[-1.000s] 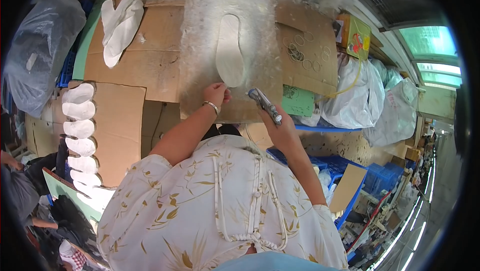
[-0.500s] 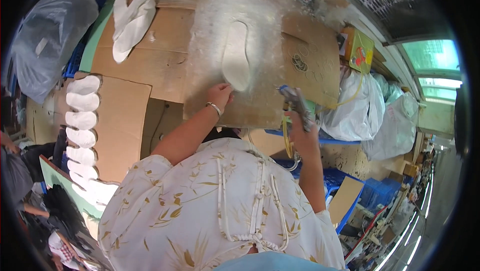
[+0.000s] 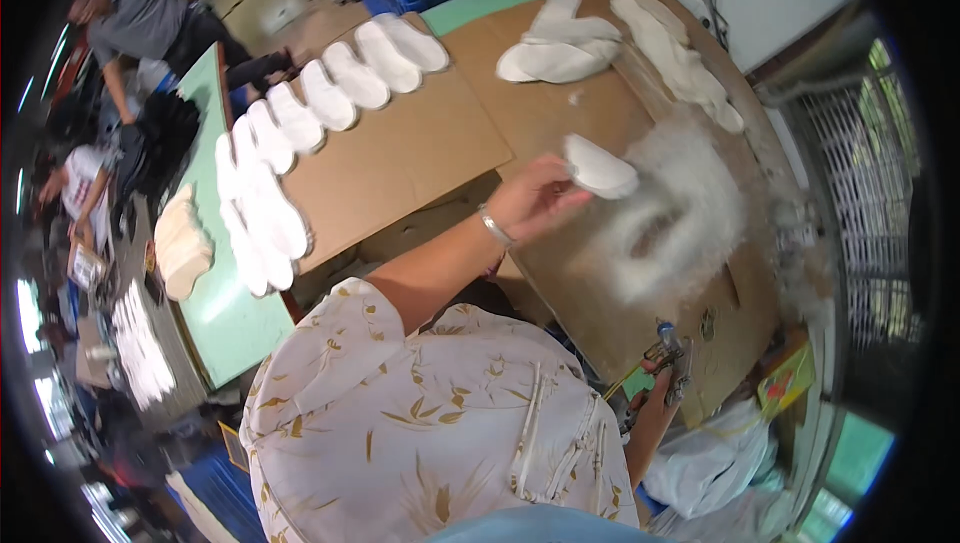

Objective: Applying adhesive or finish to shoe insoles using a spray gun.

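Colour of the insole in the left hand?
White. The insole held by the left hand shows best in the head view.

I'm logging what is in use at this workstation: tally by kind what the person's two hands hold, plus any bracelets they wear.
White insole, in the left hand: 1
Spray gun, in the right hand: 1
Bracelet: 1
Total: 3
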Tool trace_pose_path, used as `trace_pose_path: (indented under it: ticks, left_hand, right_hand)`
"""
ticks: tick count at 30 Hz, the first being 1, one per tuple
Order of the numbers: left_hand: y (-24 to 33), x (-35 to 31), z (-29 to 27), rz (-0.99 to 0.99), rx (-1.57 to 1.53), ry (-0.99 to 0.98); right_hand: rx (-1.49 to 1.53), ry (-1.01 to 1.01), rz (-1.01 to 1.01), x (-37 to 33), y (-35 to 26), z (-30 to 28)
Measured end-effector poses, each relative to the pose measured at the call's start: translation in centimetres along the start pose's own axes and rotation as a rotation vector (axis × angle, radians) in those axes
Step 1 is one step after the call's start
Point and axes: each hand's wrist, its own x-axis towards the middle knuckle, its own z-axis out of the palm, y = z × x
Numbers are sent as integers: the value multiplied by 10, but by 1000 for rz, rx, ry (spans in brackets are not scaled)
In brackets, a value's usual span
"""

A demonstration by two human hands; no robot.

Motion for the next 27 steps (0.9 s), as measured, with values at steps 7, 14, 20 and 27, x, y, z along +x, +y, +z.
trace_pose_path:
  ticks: [7,14,20,27]
  left_hand:
    - [113,-114,-95,526,-108,251]
    - [261,-184,-160,952,91,547]
    - [340,-221,-235,1038,105,703]
    - [293,-243,-232,1101,73,798]
  right_hand:
    - [-121,-248,-49,27,-14,39]
    - [-232,-316,-36,37,-32,83]
    - [-337,-404,-10,47,-26,98]
    - [-299,-439,-32,42,-37,113]
